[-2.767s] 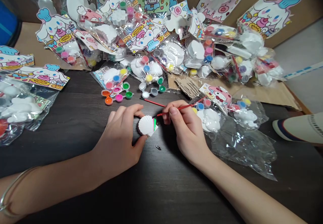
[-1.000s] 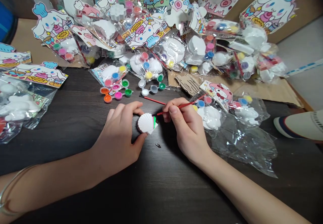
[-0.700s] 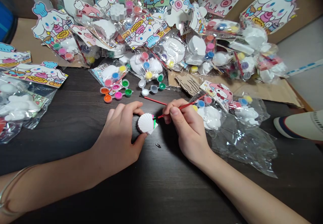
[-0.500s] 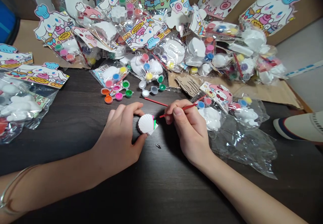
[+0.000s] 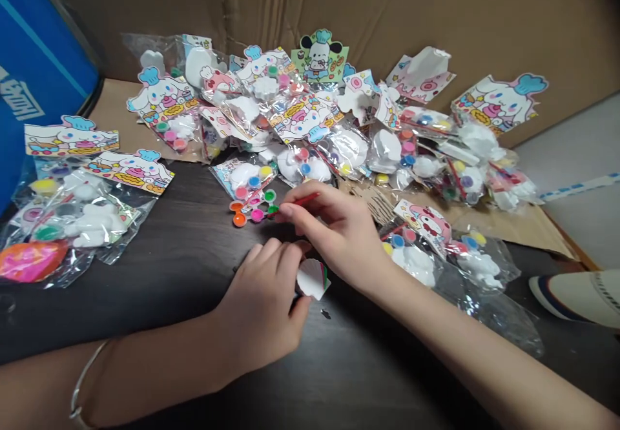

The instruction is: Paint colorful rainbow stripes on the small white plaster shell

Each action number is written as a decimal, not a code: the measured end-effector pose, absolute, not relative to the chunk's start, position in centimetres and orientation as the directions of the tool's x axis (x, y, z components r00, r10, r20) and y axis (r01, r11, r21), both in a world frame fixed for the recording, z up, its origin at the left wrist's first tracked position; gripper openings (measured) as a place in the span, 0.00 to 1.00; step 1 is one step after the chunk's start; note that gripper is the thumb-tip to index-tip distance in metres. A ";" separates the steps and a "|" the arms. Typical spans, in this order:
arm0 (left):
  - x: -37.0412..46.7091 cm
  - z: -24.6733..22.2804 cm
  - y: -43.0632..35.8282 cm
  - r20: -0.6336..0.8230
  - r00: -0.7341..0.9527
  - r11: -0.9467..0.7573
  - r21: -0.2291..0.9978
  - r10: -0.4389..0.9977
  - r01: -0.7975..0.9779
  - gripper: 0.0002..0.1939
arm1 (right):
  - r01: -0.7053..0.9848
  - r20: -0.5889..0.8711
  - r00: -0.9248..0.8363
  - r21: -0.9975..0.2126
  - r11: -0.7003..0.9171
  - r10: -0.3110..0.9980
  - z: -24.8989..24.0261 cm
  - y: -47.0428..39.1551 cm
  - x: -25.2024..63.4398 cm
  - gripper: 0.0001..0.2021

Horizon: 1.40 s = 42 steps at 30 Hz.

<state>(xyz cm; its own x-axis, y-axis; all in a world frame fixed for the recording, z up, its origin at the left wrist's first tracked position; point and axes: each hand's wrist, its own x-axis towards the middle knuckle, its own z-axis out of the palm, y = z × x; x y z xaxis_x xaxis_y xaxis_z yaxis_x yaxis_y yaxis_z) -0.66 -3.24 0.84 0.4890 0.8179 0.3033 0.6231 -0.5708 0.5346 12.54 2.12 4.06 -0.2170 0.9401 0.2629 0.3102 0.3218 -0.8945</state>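
Note:
Between the thumb and fingers of my left hand (image 5: 268, 297) is a white scallop-shaped figurine (image 5: 310, 277), resting at the tabletop. Its right edge carries a pink streak and a green streak; the rest is unpainted. My right hand (image 5: 329, 230) is closed on a red-handled paintbrush (image 5: 306, 199), held pen-like. The brush's tip is down by the green cup of the small paint pots (image 5: 257, 214), which hold orange, pink and green; whether it dips into the paint is hard to see. The second brush and the white and grey pots are hidden behind my right hand.
Bagged figurine kits (image 5: 310, 120) with cartoon cards pile up at the back on cardboard (image 5: 523, 223). More bags (image 5: 92, 217) lie left, with a painted orange-pink piece (image 5: 31, 261). A paper cup (image 5: 576, 296) lies right. A dark paint spot (image 5: 325, 314) marks the table (image 5: 310, 385).
My right hand has moved the paintbrush from beside the shell up and left to the green paint. The left hand keeps its hold on the shell. The whole view has shifted upward.

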 end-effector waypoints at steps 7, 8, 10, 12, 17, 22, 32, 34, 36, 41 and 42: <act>-0.8 0.7 -3.3 0.240 0.520 -0.556 0.553 0.820 0.621 0.15 | 0.501 0.264 -0.332 -0.764 0.407 0.905 3.8 4.3 10.9 0.06; -0.8 0.7 -3.3 0.238 0.523 -0.557 0.555 0.818 0.618 0.14 | 0.513 0.276 -0.341 -0.747 0.424 0.899 3.7 4.3 10.9 0.07; -0.9 0.7 -3.3 0.234 0.520 -0.552 0.558 0.821 0.620 0.13 | 0.530 0.294 -0.352 -0.720 0.448 0.889 3.6 4.2 10.9 0.07; -0.9 0.6 -3.3 0.233 0.516 -0.548 0.561 0.824 0.621 0.13 | 0.545 0.295 -0.360 -0.703 0.457 0.885 3.5 4.2 10.8 0.07; -0.9 0.5 -3.3 0.223 0.525 -0.546 0.573 0.822 0.611 0.14 | 0.579 0.293 -0.368 -0.671 0.463 0.883 3.6 4.2 10.7 0.05; -1.0 0.5 -3.3 0.224 0.526 -0.547 0.573 0.820 0.609 0.14 | 0.588 0.286 -0.386 -0.656 0.473 0.877 3.8 4.2 10.6 0.07; -0.9 0.5 -3.4 0.233 0.523 -0.551 0.570 0.820 0.610 0.16 | 0.593 0.263 -0.402 -0.656 0.468 0.877 3.9 4.3 10.5 0.07; -0.9 0.4 -3.4 0.244 0.519 -0.556 0.560 0.819 0.614 0.15 | 0.569 0.272 -0.367 -0.691 0.446 0.889 3.9 4.2 10.4 0.07; -1.0 0.4 -3.4 0.249 0.514 -0.557 0.552 0.821 0.621 0.14 | 0.531 0.268 -0.282 -0.756 0.382 0.921 3.9 4.2 10.3 0.06; -1.1 0.5 -3.4 0.249 0.522 -0.559 0.571 0.816 0.601 0.15 | 0.237 0.109 -0.050 -0.964 0.118 0.993 3.9 4.1 11.0 0.06; -1.1 0.6 -3.4 0.252 0.521 -0.559 0.575 0.815 0.597 0.17 | 0.177 0.074 -0.030 -0.981 0.078 0.997 4.0 4.0 11.4 0.06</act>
<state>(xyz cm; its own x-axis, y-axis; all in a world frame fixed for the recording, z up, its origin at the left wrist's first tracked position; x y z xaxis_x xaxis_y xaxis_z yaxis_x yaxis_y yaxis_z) -1.08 -3.39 0.55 0.5212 0.8153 0.2521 0.5970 -0.5595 0.5750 11.41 4.04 4.03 -0.0301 0.9968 0.0736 0.1768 0.0778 -0.9812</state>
